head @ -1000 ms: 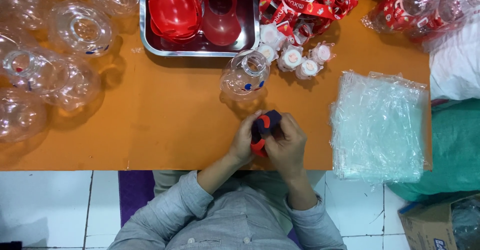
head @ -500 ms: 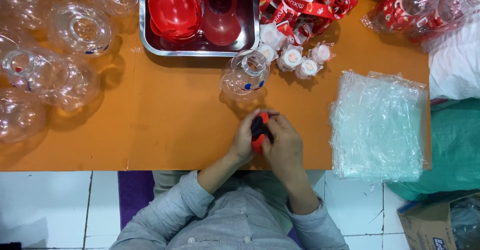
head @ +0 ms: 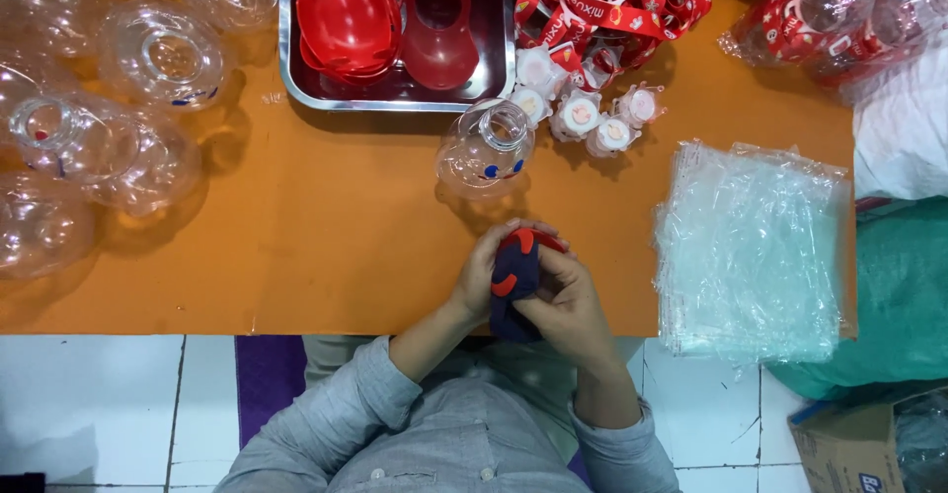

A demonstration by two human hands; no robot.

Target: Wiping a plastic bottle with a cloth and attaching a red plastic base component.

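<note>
Table: orange top (head: 326, 236) above a white tiled floor.
Bags: stack of clear plastic bags (head: 750, 246) at the right edge.
Tray: metal tray (head: 395, 93) with red parts, at the far side.
Bottle: clear round bottle (head: 486, 149) just beyond the hands.
Cap: dark blue and red piece (head: 515, 281) at the near edge, between both hands.
Left hand (head: 484, 271): fingers curled over the piece's top and left side.
Right hand (head: 565, 305): fingers wrapped around its right and underside.

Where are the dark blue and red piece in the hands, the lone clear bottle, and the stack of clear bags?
dark blue and red piece (head: 515, 281), head view, its blue middle.
clear bottle (head: 484, 152), head view, its round body.
stack of clear bags (head: 750, 246), head view, the top bag's middle.
</note>
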